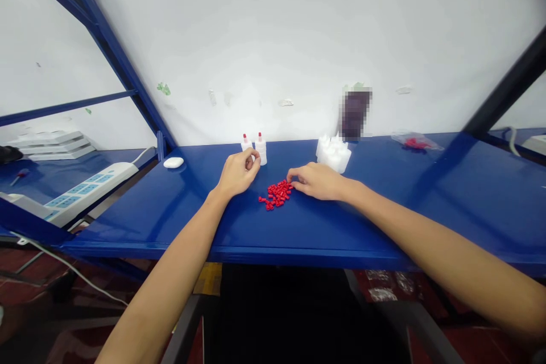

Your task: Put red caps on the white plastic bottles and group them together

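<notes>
My left hand [242,172] is over the table, just in front of two white squeeze bottles [263,153] with red tips. Its fingers are loosely curled with the thumb apart, and nothing shows in them. The hand partly covers the left bottle [244,144]. Small red caps [279,192] lie in a loose pile between my hands. At the pile's right edge, my right hand [314,181] has thumb and index finger closed around a red cap; the fingertips partly hide it. Behind this hand stands a cluster of white bottles [335,154] without red tips.
A clear bag [417,141] with red pieces lies at the back right of the blue table [426,193]. A white rounded case [173,162] sits at the back left. A white power strip [91,186] is beyond the left edge. A blurred dark object [355,114] leans on the wall.
</notes>
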Motion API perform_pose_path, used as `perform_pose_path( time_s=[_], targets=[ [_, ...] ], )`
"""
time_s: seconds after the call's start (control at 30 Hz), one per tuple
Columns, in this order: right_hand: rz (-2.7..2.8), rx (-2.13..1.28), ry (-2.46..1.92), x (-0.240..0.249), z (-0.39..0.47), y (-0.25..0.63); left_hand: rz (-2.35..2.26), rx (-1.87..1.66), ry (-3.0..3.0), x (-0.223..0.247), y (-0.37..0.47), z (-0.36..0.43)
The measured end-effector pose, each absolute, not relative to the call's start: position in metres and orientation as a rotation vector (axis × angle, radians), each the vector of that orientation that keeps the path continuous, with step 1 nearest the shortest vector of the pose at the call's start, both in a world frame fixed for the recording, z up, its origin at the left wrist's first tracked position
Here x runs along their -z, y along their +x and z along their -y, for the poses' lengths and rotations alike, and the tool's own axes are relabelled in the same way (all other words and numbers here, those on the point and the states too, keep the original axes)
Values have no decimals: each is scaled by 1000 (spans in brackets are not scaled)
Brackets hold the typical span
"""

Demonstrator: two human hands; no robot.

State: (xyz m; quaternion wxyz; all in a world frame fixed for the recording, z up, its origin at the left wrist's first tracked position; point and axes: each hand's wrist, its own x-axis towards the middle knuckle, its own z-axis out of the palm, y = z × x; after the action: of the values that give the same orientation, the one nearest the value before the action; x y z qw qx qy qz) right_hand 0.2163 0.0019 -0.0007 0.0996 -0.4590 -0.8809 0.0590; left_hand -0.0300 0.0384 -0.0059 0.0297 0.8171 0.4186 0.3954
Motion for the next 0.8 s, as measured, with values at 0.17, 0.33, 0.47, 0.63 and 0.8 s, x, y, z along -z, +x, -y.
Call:
perform_pose_path(
  time_s=[0.17, 0.33, 0.47, 0.63, 0.8],
  targets=[
    [2557, -191, -1335, 1, -1, 215, -1272, -1150, 2559, 7, -28, -38],
    [2554, -181, -1372, 2, -2, 214, -1275, -1124, 2567, 6, -27, -37],
    [2565, -180, -1375, 3, -4, 215, -1280, -1114, 2571, 6, -27, -37],
    [2569, -133, -1389, 5, -6, 216, -1273, -1112, 2570, 6, -28, -38],
    [2577, -125, -1376, 4, -5, 216, -1285, -1106, 2562, 6, -28, -38]
  ],
)
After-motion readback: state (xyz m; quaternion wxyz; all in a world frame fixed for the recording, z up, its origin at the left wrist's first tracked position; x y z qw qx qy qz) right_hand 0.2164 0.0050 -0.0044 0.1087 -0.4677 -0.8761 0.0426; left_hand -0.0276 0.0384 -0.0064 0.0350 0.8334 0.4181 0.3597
